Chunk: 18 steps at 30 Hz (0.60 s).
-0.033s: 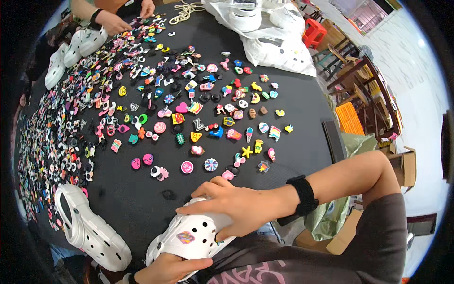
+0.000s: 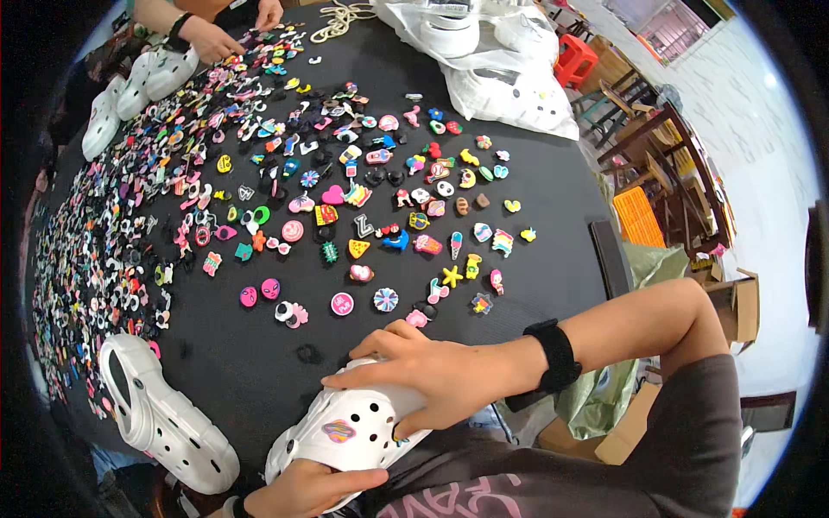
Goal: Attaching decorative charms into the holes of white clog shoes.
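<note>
Grasping one white clog [image 2: 350,453] at the near edge of the black table [image 2: 553,194], the left hand [image 2: 306,494] has its fingers hidden; the right hand [image 2: 432,377] clasps it from above. A second white clog [image 2: 160,404] lies left. Farther spread colourful charms [image 2: 292,230], then a co-worker's hand [image 2: 207,41] far left, bagged shoes [image 2: 484,93] far right.

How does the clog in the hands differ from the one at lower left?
The held clog is partly covered by the left hand and right hand; the other clog lies untouched. The held clog displays a multicolored charm on top; the other clog looks mostly undecorated. Both are white.
</note>
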Available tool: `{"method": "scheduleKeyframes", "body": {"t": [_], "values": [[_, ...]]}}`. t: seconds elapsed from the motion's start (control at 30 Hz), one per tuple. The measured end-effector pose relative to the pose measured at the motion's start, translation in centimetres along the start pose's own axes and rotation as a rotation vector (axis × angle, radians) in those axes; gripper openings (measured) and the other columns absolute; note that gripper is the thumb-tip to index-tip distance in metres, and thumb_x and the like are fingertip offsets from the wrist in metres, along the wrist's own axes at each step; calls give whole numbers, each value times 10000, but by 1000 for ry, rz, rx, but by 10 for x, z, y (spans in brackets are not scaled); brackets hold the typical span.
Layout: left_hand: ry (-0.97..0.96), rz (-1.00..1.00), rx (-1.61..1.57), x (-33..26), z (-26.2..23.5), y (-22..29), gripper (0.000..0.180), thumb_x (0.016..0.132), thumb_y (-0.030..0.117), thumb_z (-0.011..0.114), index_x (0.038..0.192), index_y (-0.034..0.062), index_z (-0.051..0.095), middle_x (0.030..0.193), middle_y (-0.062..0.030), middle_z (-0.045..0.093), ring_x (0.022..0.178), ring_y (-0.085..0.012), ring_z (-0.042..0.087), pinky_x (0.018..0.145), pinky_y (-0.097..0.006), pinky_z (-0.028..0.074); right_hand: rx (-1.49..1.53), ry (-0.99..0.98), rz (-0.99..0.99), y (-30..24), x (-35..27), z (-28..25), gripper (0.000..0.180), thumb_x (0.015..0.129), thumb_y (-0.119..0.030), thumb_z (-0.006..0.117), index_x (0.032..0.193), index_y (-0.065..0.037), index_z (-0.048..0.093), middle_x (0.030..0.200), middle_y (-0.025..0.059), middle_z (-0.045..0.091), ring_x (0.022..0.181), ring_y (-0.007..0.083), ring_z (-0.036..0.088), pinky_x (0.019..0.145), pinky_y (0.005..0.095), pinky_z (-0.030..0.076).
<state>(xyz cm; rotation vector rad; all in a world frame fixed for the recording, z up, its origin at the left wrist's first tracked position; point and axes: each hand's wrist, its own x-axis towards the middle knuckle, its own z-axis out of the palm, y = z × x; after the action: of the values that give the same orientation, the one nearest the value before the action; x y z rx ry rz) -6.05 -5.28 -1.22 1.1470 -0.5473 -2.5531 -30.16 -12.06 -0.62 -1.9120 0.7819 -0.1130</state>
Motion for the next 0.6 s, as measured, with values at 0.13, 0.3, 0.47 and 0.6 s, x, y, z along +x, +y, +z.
{"method": "scheduleKeyframes", "body": {"t": [0.13, 0.3, 0.47, 0.6], "values": [[26, -21, 26, 0, 8, 8, 697, 810, -85, 635, 1425, 27, 328, 1325, -106, 518, 1236, -208, 509, 1040, -350, 413, 27, 37, -42, 13, -3, 7, 923, 652, -150, 827, 1462, -234, 390, 1341, 151, 420, 1272, 357, 338, 1044, 457, 349], [-6, 17, -18, 1, 11, 10, 677, 802, -60, 681, 1401, 12, 373, 1338, -95, 511, 1213, -176, 510, 1029, -327, 415, 174, 283, -180, 23, -14, 13, 985, 633, -226, 872, 1464, -84, 363, 1377, 142, 440, 1278, 304, 386, 1071, 457, 311], [-28, 99, -53, 4, 14, 2, 695, 776, -79, 682, 1399, -4, 382, 1344, -120, 523, 1233, -200, 512, 1042, -331, 409, -85, 659, -195, 17, -40, 32, 862, 621, -355, 871, 1351, -88, 499, 1354, 150, 461, 1258, 344, 413, 1061, 456, 310], [-10, 41, -111, 4, 19, 12, 713, 775, -89, 676, 1408, -27, 353, 1361, -149, 505, 1245, -215, 507, 1060, -342, 395, -65, 785, -215, 12, -58, 42, 677, 601, -317, 891, 1185, -110, 618, 1300, 114, 511, 1209, 313, 449, 1019, 452, 329]]}}
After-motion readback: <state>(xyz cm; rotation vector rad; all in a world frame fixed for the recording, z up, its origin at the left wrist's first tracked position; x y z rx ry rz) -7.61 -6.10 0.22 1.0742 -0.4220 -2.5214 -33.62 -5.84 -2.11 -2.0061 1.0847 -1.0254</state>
